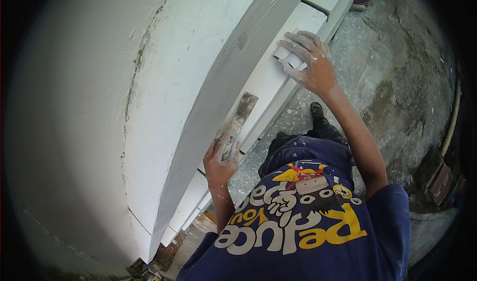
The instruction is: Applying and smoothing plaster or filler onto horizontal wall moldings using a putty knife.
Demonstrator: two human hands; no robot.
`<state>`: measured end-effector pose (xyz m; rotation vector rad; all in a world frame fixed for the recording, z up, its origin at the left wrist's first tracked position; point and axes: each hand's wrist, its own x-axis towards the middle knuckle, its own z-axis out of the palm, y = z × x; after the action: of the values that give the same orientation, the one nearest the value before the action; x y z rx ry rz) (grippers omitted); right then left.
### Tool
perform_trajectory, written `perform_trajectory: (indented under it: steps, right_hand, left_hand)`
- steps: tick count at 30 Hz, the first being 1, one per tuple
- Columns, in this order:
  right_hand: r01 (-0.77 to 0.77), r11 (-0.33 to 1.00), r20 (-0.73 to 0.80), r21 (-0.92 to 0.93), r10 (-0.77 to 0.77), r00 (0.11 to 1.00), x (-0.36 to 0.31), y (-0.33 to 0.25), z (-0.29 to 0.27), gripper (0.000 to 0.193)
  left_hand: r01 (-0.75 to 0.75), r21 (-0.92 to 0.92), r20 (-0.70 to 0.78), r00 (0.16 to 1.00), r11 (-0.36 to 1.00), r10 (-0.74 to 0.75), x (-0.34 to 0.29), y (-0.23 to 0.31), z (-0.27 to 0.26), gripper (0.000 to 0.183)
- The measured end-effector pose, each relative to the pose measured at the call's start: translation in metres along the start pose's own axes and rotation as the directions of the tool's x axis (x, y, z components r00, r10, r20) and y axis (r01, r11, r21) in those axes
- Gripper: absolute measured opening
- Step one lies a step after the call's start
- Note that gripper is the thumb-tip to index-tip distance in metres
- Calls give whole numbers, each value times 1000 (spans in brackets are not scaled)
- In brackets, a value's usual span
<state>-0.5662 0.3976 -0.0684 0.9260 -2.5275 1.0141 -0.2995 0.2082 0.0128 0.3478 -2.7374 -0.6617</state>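
The putty knife (246,106) is in the left hand (222,159), its blade pointing away from the wearer along the white ledge (259,78). The ledge runs beside the grey band (211,97) on the wall (169,82). Blade flat and stained; whether it touches the ledge, cannot be confirmed from where I stand.

Left hand: closed about the handle, which is mostly hidden by the fingers and smeared with pale residue. Right hand (311,65): over the ledge farther along, thumb apart from the fingers, with a pale piece (293,60) in the gap. Whether that piece is gripped or merely covered, I cannot tell; its kind is likewise unclear. Both hands are coated in whitish matter.

Handling assessment: the knife looks light enough for one hand. The blade is judged thin and stiff, perhaps with slight spring, and unlikely to break in ordinary use. The residue may make the grip slippery or gritty. Proper hold is at the handle, fingers wrapped round it and clear of the blade's end. The pale piece also appears light; if brittle, it would be best held by opposite edges under even, moderate pressure.
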Motion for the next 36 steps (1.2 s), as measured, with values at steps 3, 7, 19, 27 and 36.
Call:
perform_trajectory:
  steps: [3,7,19,27,36]
  right_hand:
    - [-58,997,-87,-50,53,995,-5,-11,6,46]
    - [-110,994,-155,11,110,982,-12,-26,-6,43]
    - [-592,735,-227,330,671,706,-152,-14,-61,20]
    - [-735,578,-178,355,814,553,-200,22,-51,26]
    - [-697,608,-135,380,782,609,-162,56,-60,26]
  left_hand:
    - [144,-87,187,974,986,-126,-11,-2,-18,40]
    - [238,-94,372,909,967,-187,-20,-15,-34,41]
    - [83,-64,490,871,995,-41,-15,-47,-25,49]
    - [109,19,483,869,994,-105,23,8,-21,38]
    - [132,37,510,850,991,-132,40,24,-10,43]
